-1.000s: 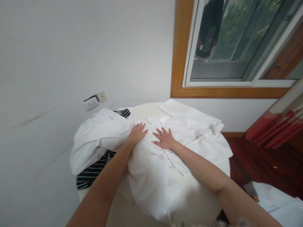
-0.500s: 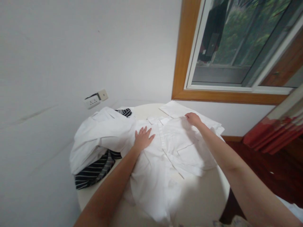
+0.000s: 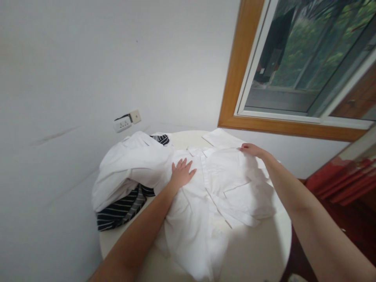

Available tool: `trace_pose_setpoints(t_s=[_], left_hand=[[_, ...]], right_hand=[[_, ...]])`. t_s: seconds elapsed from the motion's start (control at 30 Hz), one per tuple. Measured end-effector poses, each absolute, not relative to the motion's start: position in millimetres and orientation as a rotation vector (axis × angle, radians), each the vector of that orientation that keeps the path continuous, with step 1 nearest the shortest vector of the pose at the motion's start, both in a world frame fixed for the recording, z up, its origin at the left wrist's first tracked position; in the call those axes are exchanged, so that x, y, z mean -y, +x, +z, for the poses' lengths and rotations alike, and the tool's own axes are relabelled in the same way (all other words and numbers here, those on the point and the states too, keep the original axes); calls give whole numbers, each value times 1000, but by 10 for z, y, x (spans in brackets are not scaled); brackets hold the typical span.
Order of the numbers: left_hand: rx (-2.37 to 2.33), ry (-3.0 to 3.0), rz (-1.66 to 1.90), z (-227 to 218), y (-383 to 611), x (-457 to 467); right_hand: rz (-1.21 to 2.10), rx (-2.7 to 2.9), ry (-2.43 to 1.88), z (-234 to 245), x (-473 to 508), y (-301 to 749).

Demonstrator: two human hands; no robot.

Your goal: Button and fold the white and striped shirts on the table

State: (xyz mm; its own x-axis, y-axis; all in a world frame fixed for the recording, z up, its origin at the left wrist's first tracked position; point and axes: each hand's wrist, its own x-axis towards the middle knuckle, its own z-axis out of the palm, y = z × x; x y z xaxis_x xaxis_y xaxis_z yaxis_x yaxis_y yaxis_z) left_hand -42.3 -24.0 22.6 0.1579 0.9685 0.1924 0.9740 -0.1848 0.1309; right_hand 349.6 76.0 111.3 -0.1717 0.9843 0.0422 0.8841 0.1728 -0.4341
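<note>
A white shirt lies spread front-up on a round white table, its lower part hanging over the near edge. My left hand rests flat on the shirt's left chest, fingers spread. My right hand is at the shirt's far right shoulder, fingers curled onto the folded-over cloth there. The right sleeve is folded in across the body.
A heap of white clothing lies at the table's left over a black-and-white striped garment. A folded white piece lies at the far edge. A wall socket is behind, a wood-framed window at right.
My right hand left the shirt's middle and went to the far right shoulder, and the right side and sleeve got folded inward. My left hand stayed pressed on the shirt.
</note>
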Motion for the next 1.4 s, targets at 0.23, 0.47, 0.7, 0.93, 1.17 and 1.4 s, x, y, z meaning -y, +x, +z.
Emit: trace_pose_setpoints(t_s=[0.23,0.47,0.7,0.93,1.17,1.4], left_hand=[[1981,-2352,-369,242,-410,272],[1982,-2337,-338,252,-402,289],[1975,-2333,-379,260,-403,311],[1970,-2341,-412,255,-415,332],[1984,-2353,-462,235,-411,303],[2016,-2342,-453,261,-411,251]], right_hand=[[-37,2147,-1808,1471,-846,3461],[23,2508,-2078,1238,-941,3220],[22,2494,-1990,1029,-1247,2378],[157,2511,-2005,874,-1451,2077],[45,2421,-1759,964,-1461,2053],[-306,2305,-1763,688,-1193,1875]])
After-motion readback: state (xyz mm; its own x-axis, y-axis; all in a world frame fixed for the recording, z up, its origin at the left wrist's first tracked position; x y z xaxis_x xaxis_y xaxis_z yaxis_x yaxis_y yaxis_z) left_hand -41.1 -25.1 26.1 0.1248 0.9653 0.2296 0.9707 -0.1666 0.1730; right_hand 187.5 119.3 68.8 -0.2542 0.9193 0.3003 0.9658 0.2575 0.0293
